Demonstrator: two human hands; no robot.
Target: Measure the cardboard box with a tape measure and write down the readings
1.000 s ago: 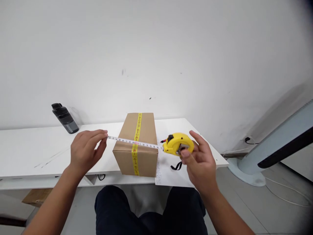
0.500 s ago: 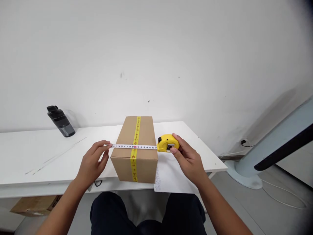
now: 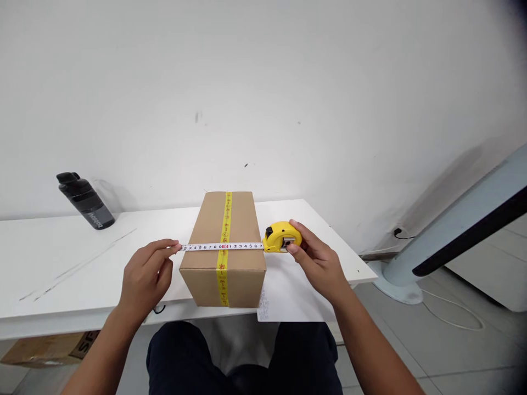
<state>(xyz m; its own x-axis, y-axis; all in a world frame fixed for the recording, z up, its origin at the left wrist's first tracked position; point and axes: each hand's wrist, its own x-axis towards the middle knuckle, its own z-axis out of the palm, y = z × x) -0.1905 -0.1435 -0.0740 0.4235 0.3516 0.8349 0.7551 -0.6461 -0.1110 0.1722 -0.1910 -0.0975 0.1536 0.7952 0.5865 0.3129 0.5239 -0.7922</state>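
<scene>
A closed cardboard box (image 3: 242,225) with yellow printed tape along its top and front stands on the white table. Across its top, near the front edge, stretches the white blade of a tape measure (image 3: 282,237), with a red 10 close to the yellow strip. My left hand (image 3: 146,271) pinches the blade's free end just beyond the box's left edge. In my right hand (image 3: 319,260) is the yellow case, gripped between thumb and fingers beside the box's right edge. The blade's very tip is hidden by my left fingers.
A dark bottle (image 3: 85,201) stands at the table's back left. White paper with handwriting (image 3: 294,299) lies right of the box. Another cardboard box (image 3: 45,349) sits under the table. A pale tower-shaped appliance (image 3: 444,236) stands on the floor at right.
The view has shifted slightly, so the bottle and box appear further left. Both hands keep hold of the tape measure, its blade still across the box.
</scene>
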